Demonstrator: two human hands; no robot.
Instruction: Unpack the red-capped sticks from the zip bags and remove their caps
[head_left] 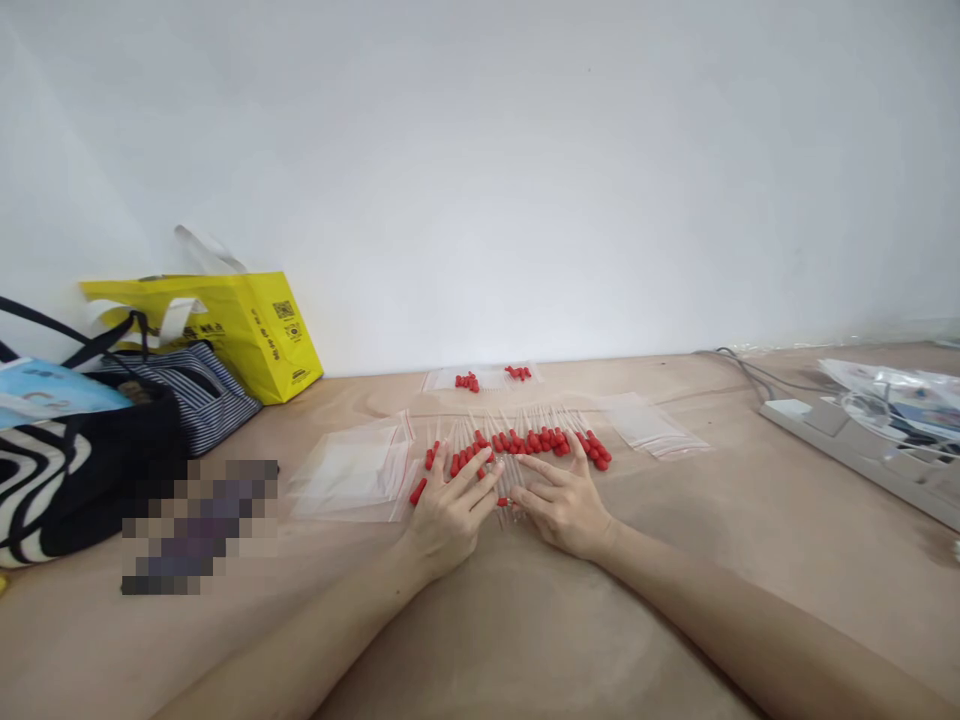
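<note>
Thin clear droppers with red rubber bulbs (547,440) lie in a wide row on the table, their stems mostly pointing to the back. My left hand (446,520) rests palm down at the near left of the row, fingers stretched and spread over several droppers. Opposite it, my right hand (570,508) lies with its fingers apart, touching droppers at the near right. Between the two hands, more clear stems (512,480) and a red bulb (503,502) show. Both thumbs are largely hidden, and I cannot see whether they press on anything.
Clear zip bags (349,470) lie left of the row, others (652,425) to the right. Bagged droppers (487,378) rest near the wall. At left stand a yellow bag (281,345) and a black-and-white bag (82,480); a power strip (862,450) lies at right.
</note>
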